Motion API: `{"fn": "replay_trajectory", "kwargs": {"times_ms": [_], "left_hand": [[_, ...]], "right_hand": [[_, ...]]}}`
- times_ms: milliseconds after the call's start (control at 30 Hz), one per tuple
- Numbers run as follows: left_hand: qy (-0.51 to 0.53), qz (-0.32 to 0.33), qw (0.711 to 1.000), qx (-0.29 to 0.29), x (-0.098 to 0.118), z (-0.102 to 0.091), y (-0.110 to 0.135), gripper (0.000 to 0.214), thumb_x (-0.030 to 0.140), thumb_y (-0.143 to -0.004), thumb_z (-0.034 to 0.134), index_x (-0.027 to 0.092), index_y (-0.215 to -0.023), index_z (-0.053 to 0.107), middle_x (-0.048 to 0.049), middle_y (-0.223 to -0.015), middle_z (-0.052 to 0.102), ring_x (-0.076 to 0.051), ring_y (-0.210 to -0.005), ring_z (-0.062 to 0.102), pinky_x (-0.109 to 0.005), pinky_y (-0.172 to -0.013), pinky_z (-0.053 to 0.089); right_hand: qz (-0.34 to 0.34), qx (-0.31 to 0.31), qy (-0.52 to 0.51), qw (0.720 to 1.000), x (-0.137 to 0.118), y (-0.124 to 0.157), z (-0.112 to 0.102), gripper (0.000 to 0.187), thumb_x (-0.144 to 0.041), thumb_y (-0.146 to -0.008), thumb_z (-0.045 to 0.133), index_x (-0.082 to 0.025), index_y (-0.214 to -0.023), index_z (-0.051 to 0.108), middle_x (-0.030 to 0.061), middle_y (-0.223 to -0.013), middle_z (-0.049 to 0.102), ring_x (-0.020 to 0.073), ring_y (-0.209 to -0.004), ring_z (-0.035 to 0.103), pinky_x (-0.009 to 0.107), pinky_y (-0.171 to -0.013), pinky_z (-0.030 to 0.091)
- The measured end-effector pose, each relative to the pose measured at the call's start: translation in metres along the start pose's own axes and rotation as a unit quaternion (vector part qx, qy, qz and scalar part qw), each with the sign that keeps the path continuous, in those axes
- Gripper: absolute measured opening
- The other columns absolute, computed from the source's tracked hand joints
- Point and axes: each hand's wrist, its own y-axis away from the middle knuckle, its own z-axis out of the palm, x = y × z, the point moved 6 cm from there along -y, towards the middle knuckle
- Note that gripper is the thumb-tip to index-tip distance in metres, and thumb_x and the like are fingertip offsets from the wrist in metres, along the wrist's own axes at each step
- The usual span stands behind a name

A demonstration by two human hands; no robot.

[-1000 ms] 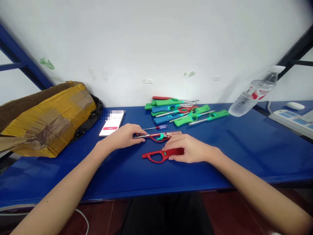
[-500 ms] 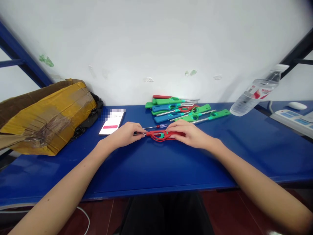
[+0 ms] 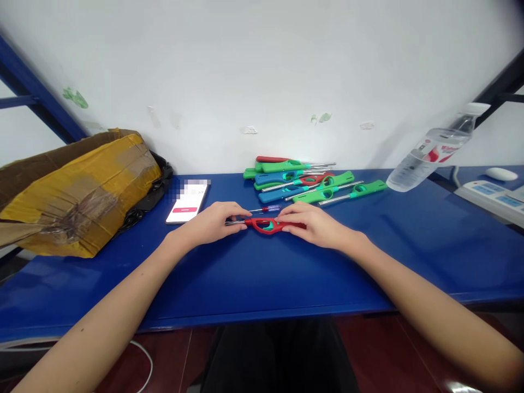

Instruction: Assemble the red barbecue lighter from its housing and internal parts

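A red utility lighter (image 3: pixel 268 225) lies sideways on the blue tabletop, its metal tube pointing left and a teal trigger showing in its loop. My left hand (image 3: pixel 215 222) is closed around the tube end, thumb below and fingers above. At the other end, my right hand (image 3: pixel 315 224) grips the handle and hides much of it. Just behind the lighter is a screwdriver (image 3: pixel 272 208) with a clear purplish handle. Farther back, several green, blue and red utility lighters (image 3: pixel 282 178) are heaped against the wall.
A phone (image 3: pixel 187 202) lies left of my hands, near a taped cardboard box (image 3: pixel 82 191) and black plastic (image 3: pixel 161 185). To the right are a tilted water bottle (image 3: pixel 429 153), a white power strip (image 3: pixel 491 196) and a white mouse-like object (image 3: pixel 501 174). The table's front edge (image 3: pixel 262 318) runs close to me.
The red lighter has turned a little, so its loop and trigger face me more openly. Both hands stay on it with slightly shifted fingers. The view has moved slightly.
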Motion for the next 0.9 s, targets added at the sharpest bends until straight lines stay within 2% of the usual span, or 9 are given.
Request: {"fn": "replay_trajectory", "kwargs": {"times_ms": [133, 367, 500, 567, 667, 733, 900], "left_hand": [[0.014, 0.040, 0.999, 0.003, 0.005, 0.002, -0.003, 0.026, 0.030, -0.097, 0.053, 0.025, -0.114, 0.072, -0.0041, -0.112, 0.070, -0.017, -0.095, 0.066, -0.029, -0.085, 0.051], [0.024, 0.046, 0.999, 0.015, 0.006, 0.003, -0.006, 0.024, 0.026, -0.093, 0.058, 0.024, -0.110, 0.075, -0.0031, -0.104, 0.075, -0.018, -0.091, 0.068, -0.029, -0.082, 0.052], [0.015, 0.040, 0.999, 0.019, 0.005, 0.005, -0.005, 0.024, 0.026, -0.092, 0.059, 0.024, -0.109, 0.075, -0.0029, -0.101, 0.075, -0.018, -0.088, 0.069, -0.028, -0.078, 0.053], [0.015, 0.043, 0.999, 0.021, 0.006, 0.006, -0.005, 0.024, 0.026, -0.092, 0.058, 0.024, -0.109, 0.075, -0.0027, -0.101, 0.075, -0.017, -0.088, 0.069, -0.028, -0.079, 0.053], [0.004, 0.050, 0.998, 0.031, 0.007, 0.005, -0.005, 0.024, 0.026, -0.093, 0.057, 0.024, -0.108, 0.075, -0.0031, -0.105, 0.074, -0.017, -0.090, 0.068, -0.028, -0.082, 0.052], [-0.004, 0.050, 0.998, 0.034, 0.008, 0.005, -0.005, 0.024, 0.026, -0.093, 0.056, 0.023, -0.107, 0.075, -0.0034, -0.106, 0.073, -0.017, -0.088, 0.068, -0.029, -0.081, 0.052], [-0.023, 0.018, 0.999, 0.038, 0.016, 0.010, -0.008, 0.024, 0.028, -0.089, 0.059, 0.020, -0.107, 0.071, -0.0050, -0.103, 0.072, -0.020, -0.090, 0.065, -0.033, -0.082, 0.051]], "right_hand": [[0.004, -0.006, -0.009, 1.000, 0.001, 0.001, 0.002, 0.030, -0.029, -0.097, 0.054, -0.023, -0.122, 0.069, 0.0096, -0.116, 0.068, 0.0243, -0.103, 0.061, 0.041, -0.092, 0.052], [0.007, -0.012, -0.052, 0.999, 0.000, 0.002, 0.000, 0.032, -0.029, -0.099, 0.048, -0.025, -0.126, 0.066, 0.0085, -0.123, 0.064, 0.0221, -0.108, 0.063, 0.038, -0.095, 0.052], [0.008, -0.008, -0.036, 0.999, 0.001, 0.002, 0.000, 0.033, -0.028, -0.100, 0.048, -0.025, -0.126, 0.066, 0.0084, -0.126, 0.065, 0.0217, -0.109, 0.064, 0.037, -0.095, 0.052], [0.006, -0.002, -0.006, 1.000, 0.000, 0.001, -0.001, 0.031, -0.028, -0.099, 0.049, -0.025, -0.125, 0.067, 0.0083, -0.124, 0.068, 0.0233, -0.112, 0.064, 0.041, -0.099, 0.049], [0.009, 0.014, 0.049, 0.999, 0.001, 0.001, -0.002, 0.028, -0.028, -0.098, 0.054, -0.026, -0.120, 0.070, 0.0062, -0.118, 0.073, 0.0273, -0.122, 0.060, 0.052, -0.111, 0.036], [0.010, 0.012, 0.053, 0.998, 0.002, 0.000, -0.002, 0.027, -0.026, -0.097, 0.055, -0.026, -0.120, 0.069, 0.0048, -0.118, 0.074, 0.0266, -0.122, 0.060, 0.054, -0.113, 0.033], [0.006, 0.005, 0.002, 1.000, 0.001, 0.000, 0.001, 0.029, -0.025, -0.097, 0.054, -0.023, -0.122, 0.069, 0.0078, -0.123, 0.071, 0.0234, -0.109, 0.067, 0.041, -0.096, 0.051]]}}
